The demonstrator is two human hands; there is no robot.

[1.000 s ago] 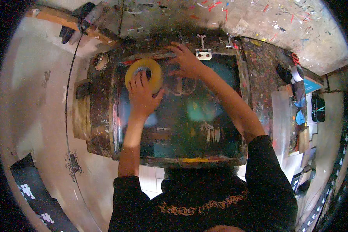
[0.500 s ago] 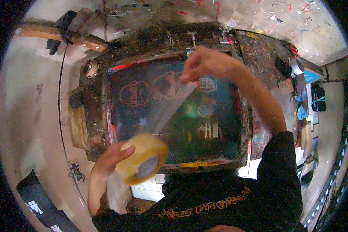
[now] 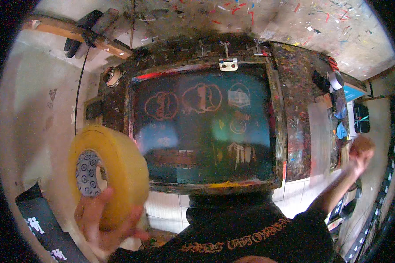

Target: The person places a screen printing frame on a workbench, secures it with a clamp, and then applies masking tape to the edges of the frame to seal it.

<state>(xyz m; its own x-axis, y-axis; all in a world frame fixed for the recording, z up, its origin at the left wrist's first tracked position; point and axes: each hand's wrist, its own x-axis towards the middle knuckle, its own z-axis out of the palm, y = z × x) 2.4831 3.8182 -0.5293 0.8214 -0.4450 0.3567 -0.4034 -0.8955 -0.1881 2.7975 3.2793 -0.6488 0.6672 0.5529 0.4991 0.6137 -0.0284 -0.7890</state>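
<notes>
My left hand (image 3: 98, 219) grips a large yellowish roll of clear tape (image 3: 125, 171) with a patterned core, raised at the lower left. My right hand (image 3: 360, 151) is out at the far right, blurred, its fingers closed; what they hold I cannot make out. Between my hands lies a dark screen-printing mesh in a paint-smeared frame (image 3: 277, 127), with faint round emblems and line shapes on it. A metal hinge clamp (image 3: 228, 65) sits on its back edge.
Paint-stained boards (image 3: 294, 79) flank the frame, with a white roll (image 3: 335, 80), red scissors (image 3: 332, 63) and blue rags (image 3: 341, 130) at the right. A wooden beam (image 3: 107, 41) crosses the upper left. A small container (image 3: 113, 76) stands at the back left.
My left hand has lifted the tape off the screen and brought it left and nearer. My right hand, pinching a translucent strip over the screen half a second ago, has swung out far right.
</notes>
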